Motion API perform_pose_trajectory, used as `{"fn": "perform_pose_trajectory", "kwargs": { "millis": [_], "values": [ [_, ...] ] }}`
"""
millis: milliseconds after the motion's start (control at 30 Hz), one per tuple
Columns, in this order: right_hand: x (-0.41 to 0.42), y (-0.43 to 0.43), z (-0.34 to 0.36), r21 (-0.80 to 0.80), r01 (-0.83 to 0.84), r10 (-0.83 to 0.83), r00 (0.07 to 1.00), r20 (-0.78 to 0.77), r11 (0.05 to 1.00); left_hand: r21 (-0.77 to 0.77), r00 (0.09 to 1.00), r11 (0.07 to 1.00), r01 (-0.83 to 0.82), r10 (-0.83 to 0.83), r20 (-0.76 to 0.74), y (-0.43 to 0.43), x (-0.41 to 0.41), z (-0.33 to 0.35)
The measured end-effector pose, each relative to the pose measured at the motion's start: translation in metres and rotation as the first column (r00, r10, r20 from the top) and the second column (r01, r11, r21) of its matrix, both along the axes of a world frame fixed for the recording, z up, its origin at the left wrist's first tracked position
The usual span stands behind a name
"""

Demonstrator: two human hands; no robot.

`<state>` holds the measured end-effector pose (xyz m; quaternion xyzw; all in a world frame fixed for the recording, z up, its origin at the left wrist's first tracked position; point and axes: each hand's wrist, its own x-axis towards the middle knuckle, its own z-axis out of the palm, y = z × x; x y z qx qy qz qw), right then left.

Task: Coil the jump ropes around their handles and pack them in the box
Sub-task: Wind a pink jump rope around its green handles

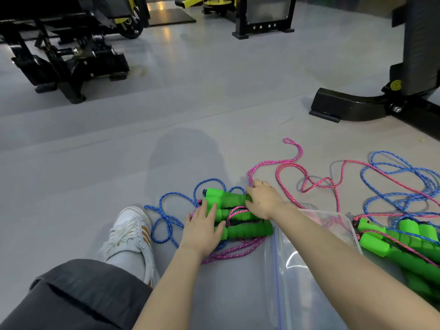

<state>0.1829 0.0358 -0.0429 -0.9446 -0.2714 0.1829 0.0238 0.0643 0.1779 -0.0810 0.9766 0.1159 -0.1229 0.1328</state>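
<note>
Several green foam handles [234,214] lie side by side on the grey floor, tangled with pink rope [289,166] and blue rope [170,206]. My left hand [202,231] rests flat on the handles' left ends, fingers straight. At their right ends, my right hand [264,198] curls its fingers over the upper handles. More green handles [402,241] with blue rope [400,177] lie in a heap at the right. A clear zip bag [285,263] lies under my right forearm. No box is visible.
My left leg in dark shorts and a white sneaker [129,234] lies left of the handles. Black and yellow gym machines [69,55] stand at the back left; a black machine base [345,103] stands at the right.
</note>
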Motion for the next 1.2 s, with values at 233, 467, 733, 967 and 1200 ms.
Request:
{"fn": "perform_pose_trajectory", "kwargs": {
  "millis": [233,467,733,967,1200],
  "values": [
    [0.004,0.011,-0.003,0.098,0.188,-0.150,0.940,-0.306,0.977,-0.022,0.998,0.999,0.036,-0.035,0.047,-0.001,-0.007,-0.006],
    [0.005,0.007,-0.011,-0.013,0.322,-0.269,0.768,-0.582,0.947,0.011,0.994,0.996,0.085,-0.086,0.064,0.002,-0.013,-0.010],
    [0.014,-0.003,0.038,0.417,0.327,-0.210,0.930,-0.302,0.848,0.061,0.963,0.998,-0.027,0.009,0.268,0.008,-0.005,0.025],
    [0.021,-0.015,0.112,0.460,0.032,-0.159,0.958,0.239,0.887,0.046,0.892,0.993,-0.106,0.074,0.447,0.019,0.006,0.090],
    [-0.001,-0.031,0.159,0.272,-0.193,-0.016,0.788,0.615,0.943,-0.022,0.715,0.989,-0.143,0.119,0.689,0.015,0.001,0.136]
  ]
}}
